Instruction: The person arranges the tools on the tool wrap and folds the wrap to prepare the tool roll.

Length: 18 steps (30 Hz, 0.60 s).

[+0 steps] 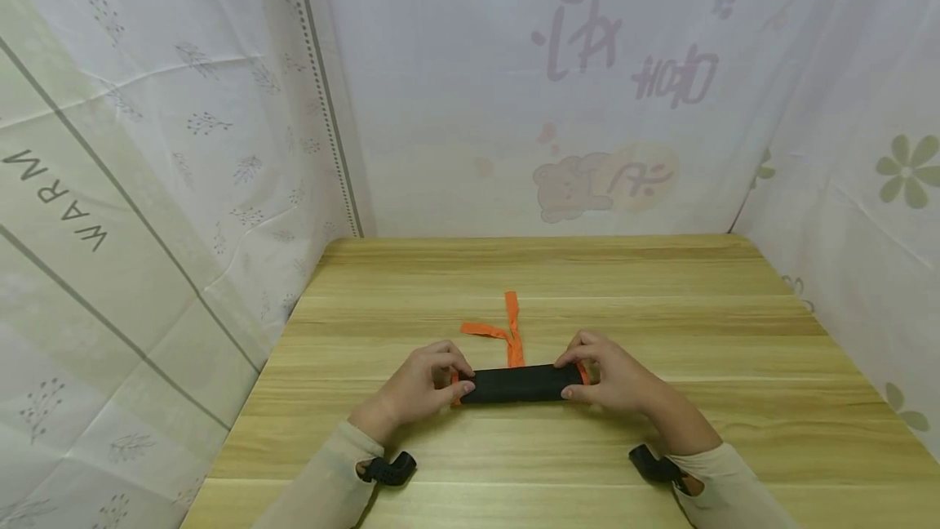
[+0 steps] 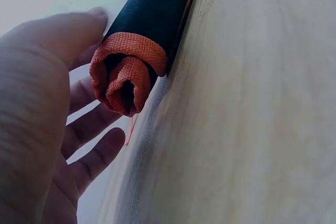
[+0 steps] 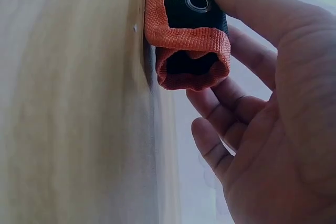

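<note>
A rolled-up black fabric roll (image 1: 520, 384) with orange trim lies crosswise on the wooden table. My left hand (image 1: 426, 382) pinches its left end between thumb and fingers, and my right hand (image 1: 613, 374) pinches the right end in the same way. Two orange tie straps (image 1: 516, 345) spread out on the table behind the roll. In the left wrist view, the orange-edged end (image 2: 128, 72) shows the coiled layers. The right wrist view shows a metal eyelet (image 3: 198, 2) in the black fabric near the other end. Some fingertips are hidden behind the roll.
The wooden table (image 1: 624, 292) has a rounded back edge against a printed curtain (image 1: 455, 104). More patterned curtains hang at the left (image 1: 161, 186) and right. A black strapped device (image 1: 392, 470) sits on each wrist, near the tabletop.
</note>
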Motion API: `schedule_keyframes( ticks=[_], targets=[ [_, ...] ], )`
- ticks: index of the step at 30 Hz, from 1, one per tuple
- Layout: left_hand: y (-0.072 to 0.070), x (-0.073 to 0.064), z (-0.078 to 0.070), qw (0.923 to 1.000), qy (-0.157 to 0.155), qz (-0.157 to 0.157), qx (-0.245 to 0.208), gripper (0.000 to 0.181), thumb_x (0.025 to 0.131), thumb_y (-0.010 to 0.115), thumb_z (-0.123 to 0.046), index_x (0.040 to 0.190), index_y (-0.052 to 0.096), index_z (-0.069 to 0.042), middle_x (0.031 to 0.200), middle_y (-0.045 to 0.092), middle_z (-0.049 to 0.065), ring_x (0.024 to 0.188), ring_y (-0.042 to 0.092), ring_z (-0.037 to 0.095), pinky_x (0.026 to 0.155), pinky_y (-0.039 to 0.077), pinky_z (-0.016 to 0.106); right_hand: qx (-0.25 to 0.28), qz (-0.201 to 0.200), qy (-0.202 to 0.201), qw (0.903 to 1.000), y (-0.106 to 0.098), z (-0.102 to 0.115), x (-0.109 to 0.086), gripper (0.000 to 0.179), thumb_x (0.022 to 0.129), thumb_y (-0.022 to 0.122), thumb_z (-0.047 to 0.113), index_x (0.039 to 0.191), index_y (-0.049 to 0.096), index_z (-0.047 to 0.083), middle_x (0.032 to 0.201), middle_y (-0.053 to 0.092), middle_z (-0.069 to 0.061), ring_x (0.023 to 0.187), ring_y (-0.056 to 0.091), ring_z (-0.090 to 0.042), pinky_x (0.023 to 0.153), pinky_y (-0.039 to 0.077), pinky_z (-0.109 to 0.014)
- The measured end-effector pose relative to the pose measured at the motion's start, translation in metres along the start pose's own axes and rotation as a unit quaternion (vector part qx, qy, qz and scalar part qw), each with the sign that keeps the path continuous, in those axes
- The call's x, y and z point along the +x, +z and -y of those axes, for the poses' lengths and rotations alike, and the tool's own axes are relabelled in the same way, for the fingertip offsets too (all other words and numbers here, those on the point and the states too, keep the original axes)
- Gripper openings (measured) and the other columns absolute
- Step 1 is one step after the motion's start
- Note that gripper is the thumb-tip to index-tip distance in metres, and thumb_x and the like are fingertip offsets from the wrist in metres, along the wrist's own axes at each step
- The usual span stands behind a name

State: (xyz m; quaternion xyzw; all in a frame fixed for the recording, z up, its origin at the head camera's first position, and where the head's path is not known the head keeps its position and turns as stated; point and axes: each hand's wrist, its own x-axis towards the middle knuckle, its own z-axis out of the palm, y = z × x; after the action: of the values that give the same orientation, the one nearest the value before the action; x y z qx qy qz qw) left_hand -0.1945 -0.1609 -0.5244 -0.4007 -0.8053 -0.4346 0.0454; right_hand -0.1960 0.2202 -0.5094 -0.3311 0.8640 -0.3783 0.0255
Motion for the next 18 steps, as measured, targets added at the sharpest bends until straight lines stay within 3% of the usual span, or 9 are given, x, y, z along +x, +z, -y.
schedule_keyframes(
  ticks=[2, 5, 9, 18],
  targets=[
    [-0.0004, -0.0007, 0.0001, 1.0, -0.004, 0.005, 0.006, 0.015, 0.095, 0.081, -0.024, 0.109, 0.075, -0.02, 0.109, 0.066, -0.007, 0.071, 0.058, 0.015, 0.062, 0.054, 0.033, -0.009, 0.003, 0.006, 0.9999, -0.0002, 0.0, -0.0002, 0.036, 0.085, 0.09, 0.036, 0.118, 0.077, 0.033, 0.112, 0.06, 0.011, 0.105, 0.055, -0.013, 0.088, 0.049, -0.037],
    [-0.0008, -0.0014, 0.0008, 0.9997, -0.006, 0.009, 0.022, 0.024, 0.092, 0.084, -0.028, 0.112, 0.073, -0.022, 0.113, 0.067, -0.008, 0.082, 0.061, 0.014, 0.072, 0.056, 0.035, -0.018, 0.009, 0.013, 0.9997, -0.0007, -0.0003, -0.0005, 0.038, 0.085, 0.09, 0.036, 0.121, 0.076, 0.034, 0.113, 0.06, 0.014, 0.108, 0.055, -0.011, 0.092, 0.049, -0.039],
    [-0.0008, -0.002, 0.002, 0.9982, -0.014, 0.013, 0.058, 0.032, 0.089, 0.087, -0.034, 0.117, 0.072, -0.025, 0.116, 0.068, -0.01, 0.099, 0.062, 0.007, 0.086, 0.056, 0.035, -0.03, 0.017, 0.012, 0.9993, -0.001, -0.0016, -0.0008, 0.038, 0.089, 0.086, 0.036, 0.126, 0.076, 0.029, 0.114, 0.061, 0.013, 0.105, 0.055, -0.011, 0.088, 0.05, -0.037],
    [-0.0024, 0.0003, -0.0026, 0.9914, -0.058, 0.013, 0.117, 0.031, 0.092, 0.084, -0.037, 0.119, 0.075, -0.026, 0.115, 0.07, -0.014, 0.104, 0.061, 0.006, 0.094, 0.053, 0.036, -0.042, 0.044, 0.043, 0.9972, -0.0031, 0.0014, 0.0007, 0.042, 0.094, 0.079, 0.038, 0.132, 0.073, 0.021, 0.113, 0.06, 0.017, 0.098, 0.054, -0.012, 0.084, 0.049, -0.034]
  ],
)
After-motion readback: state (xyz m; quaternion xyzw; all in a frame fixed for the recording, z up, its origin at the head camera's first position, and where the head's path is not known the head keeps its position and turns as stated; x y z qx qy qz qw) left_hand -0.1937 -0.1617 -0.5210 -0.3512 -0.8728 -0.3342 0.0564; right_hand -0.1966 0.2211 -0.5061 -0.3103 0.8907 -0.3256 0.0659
